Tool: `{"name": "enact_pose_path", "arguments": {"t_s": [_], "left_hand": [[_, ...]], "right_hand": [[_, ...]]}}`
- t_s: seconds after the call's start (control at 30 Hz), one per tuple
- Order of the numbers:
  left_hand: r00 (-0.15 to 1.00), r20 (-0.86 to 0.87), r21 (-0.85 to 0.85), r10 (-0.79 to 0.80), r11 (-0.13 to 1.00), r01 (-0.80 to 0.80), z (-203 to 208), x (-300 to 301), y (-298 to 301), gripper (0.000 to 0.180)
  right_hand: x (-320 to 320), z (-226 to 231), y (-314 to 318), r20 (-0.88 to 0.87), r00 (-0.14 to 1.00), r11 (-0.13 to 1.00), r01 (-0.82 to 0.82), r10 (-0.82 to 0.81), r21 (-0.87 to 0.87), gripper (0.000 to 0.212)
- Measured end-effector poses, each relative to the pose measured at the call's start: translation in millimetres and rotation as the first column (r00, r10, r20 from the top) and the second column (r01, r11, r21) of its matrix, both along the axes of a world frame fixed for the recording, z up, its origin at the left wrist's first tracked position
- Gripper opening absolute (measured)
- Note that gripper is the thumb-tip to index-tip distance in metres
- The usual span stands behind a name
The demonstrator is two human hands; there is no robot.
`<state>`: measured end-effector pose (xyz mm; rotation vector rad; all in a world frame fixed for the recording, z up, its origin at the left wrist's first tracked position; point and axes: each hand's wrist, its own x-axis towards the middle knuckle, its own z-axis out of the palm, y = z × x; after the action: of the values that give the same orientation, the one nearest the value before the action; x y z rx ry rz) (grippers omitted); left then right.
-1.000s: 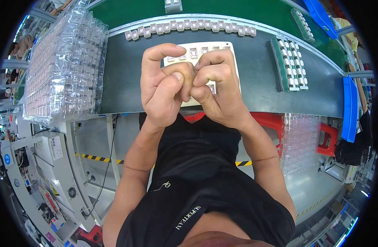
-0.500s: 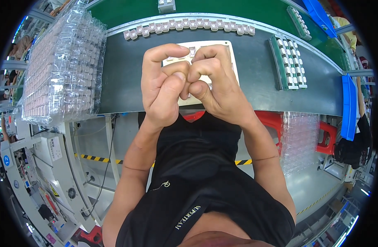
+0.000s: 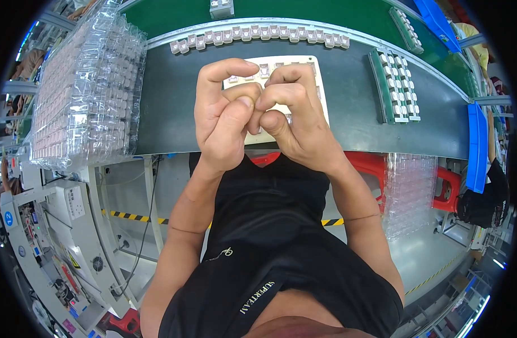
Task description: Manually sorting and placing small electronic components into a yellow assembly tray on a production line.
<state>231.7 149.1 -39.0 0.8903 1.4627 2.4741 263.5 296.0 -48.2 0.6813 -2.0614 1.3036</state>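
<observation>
My left hand (image 3: 227, 115) and my right hand (image 3: 295, 112) meet over a cream-coloured tray (image 3: 321, 107) at the near edge of the dark bench. Both hands are closed, thumbs pressed against curled fingers, fingertips touching one another. Whatever they pinch between them is hidden by the fingers. The left index finger arches above the rest. Small pinkish-clear parts, such as one part (image 3: 264, 70), sit in the tray's slots behind my hands. Beyond the tray, a curved row of small pale plastic housings (image 3: 246, 34) lines the back of the bench.
Stacked clear plastic blister trays (image 3: 81, 96) stand at the left. A green rack of white parts (image 3: 395, 87) lies on the right, near a blue bin (image 3: 477, 147). A metal rail (image 3: 269, 22) separates the bench from a green belt (image 3: 320, 10) carrying a small grey fixture (image 3: 221, 8).
My hands hold nearly the same pose, with only a tiny shift. The grey fixture on the green belt has slid slightly to the left.
</observation>
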Motion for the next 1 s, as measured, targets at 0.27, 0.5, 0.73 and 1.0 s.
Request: {"name": "enact_pose_path", "arguments": {"t_s": [0.27, 0.5, 0.73, 1.0], "left_hand": [[0.999, 0.031, 0.009, -0.021, 1.0, 0.02, -5.3, -2.9, -1.2, 0.038], [1.0, 0.001, -0.003, 0.0, 1.0, 0.0, -10.2, -0.1, -6.2, 0.037], [0.999, -0.041, -0.027, -0.002, 1.0, 0.001, -10.3, -2.8, -10.9, 0.037], [0.997, -0.073, -0.016, 0.009, 1.0, -0.01, -8.5, -8.0, -15.7, 0.039]], "right_hand": [[2.2, -1.9, 1.3, 0.047, 0.999, 1.0, 0.003, -0.005, 0.028, 0.019], [6.4, -1.1, -1.0, 0.173, 0.984, 0.999, -0.034, 0.03, 0.025, 0.024], [4.9, -5.6, -4.9, 0.133, 0.991, 0.998, -0.014, 0.006, 0.06, 0.026], [5.4, 7.7, -7.0, 0.132, 0.991, 0.995, -0.015, 0.003, 0.094, 0.015]]}}
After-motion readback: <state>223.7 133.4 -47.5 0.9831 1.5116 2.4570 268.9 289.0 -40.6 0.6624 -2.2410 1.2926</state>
